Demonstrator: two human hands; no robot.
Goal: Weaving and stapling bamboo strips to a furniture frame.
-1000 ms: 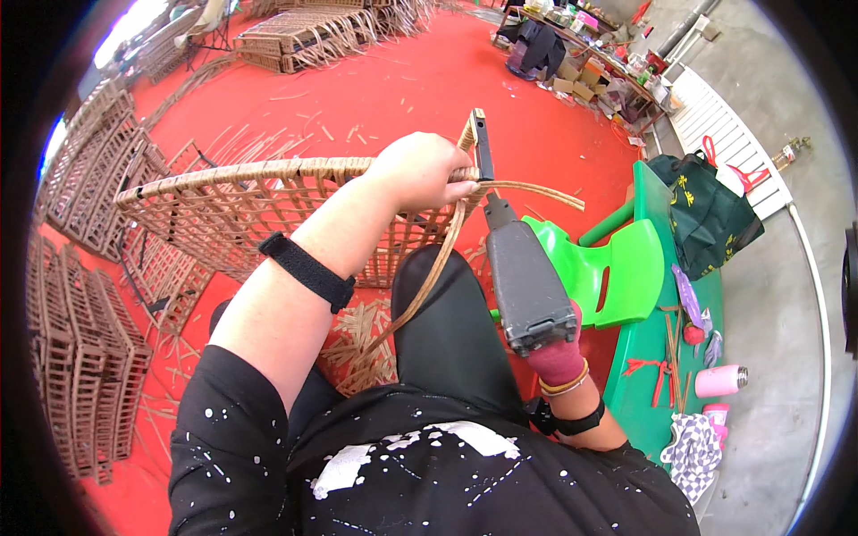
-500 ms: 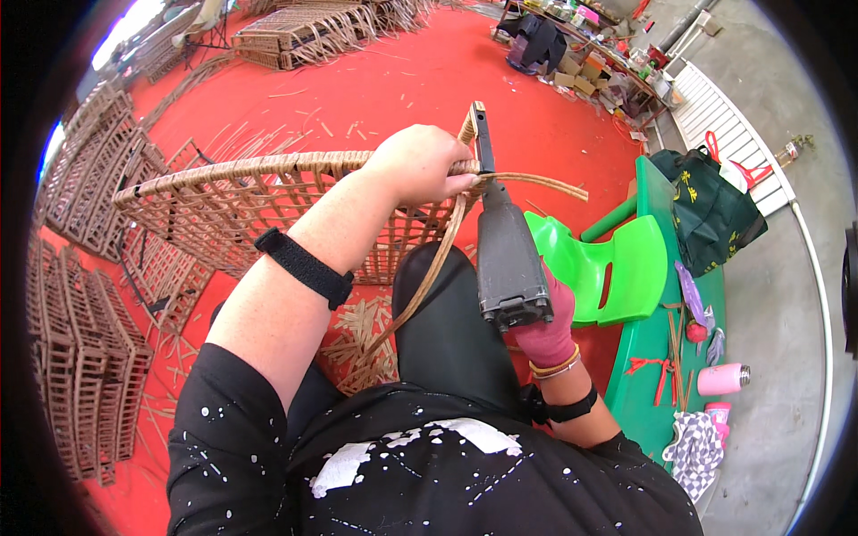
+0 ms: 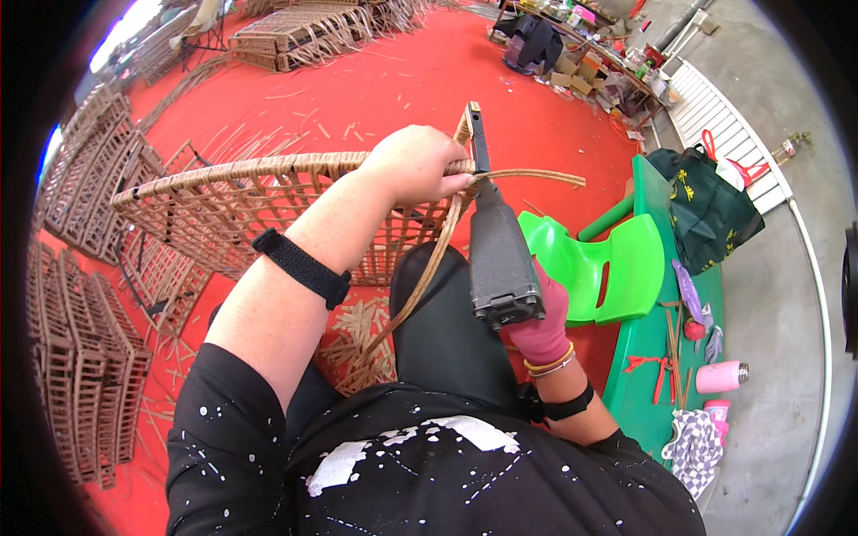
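A woven wicker panel (image 3: 237, 179) lies across in front of me, its top edge wrapped in tan strip. At its right corner a dark metal frame bar (image 3: 478, 143) juts up. My left hand (image 3: 420, 165) closes round the wrapped edge there, thumb and fingers pinching wicker strips. Two loose strips (image 3: 536, 176) stick out to the right past the thumb, and other strips (image 3: 420, 304) hang over my thigh. My right hand (image 3: 547, 317), in a pink glove, grips a dark grey staple gun (image 3: 502, 255). The gun's nose meets the corner beside my left thumb; the glove's fingers are partly hidden behind its body.
A bright green chair (image 3: 599, 272) stands right of the gun, by a green bench (image 3: 626, 375) holding a pink bottle (image 3: 722, 377) and a checked cloth (image 3: 693, 451). Stacked woven frames (image 3: 85, 357) line the left. Strip offcuts (image 3: 371, 335) litter the red floor.
The staple gun and my right hand have shifted slightly left. My left hand keeps its hold at the corner, with the gun's nose still against it.
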